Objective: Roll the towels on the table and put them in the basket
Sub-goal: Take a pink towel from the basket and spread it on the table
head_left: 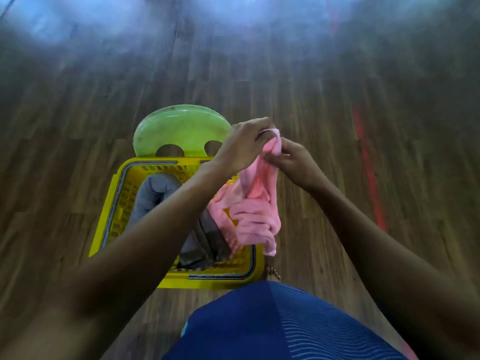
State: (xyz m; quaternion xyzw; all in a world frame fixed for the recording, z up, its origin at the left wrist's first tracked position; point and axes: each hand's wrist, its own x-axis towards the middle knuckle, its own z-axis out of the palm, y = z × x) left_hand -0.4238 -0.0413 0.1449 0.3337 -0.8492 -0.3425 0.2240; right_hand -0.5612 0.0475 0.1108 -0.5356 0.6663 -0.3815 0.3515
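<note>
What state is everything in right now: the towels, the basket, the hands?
basket: upright, open, holds grey cloth.
grey towel: rolled, lying inside the basket.
pink towel: unrolled, hanging bunched above the basket.
left hand: pinches the pink towel's top.
right hand: grips the pink towel's top.
green chair: upright beyond the basket.

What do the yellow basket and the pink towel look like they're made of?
The yellow slotted basket looks like moulded plastic, smooth finish, given its rigid rim and regular slots. The pink towel seems soft matte fabric, perhaps terry: it hangs in limp folds.
</note>
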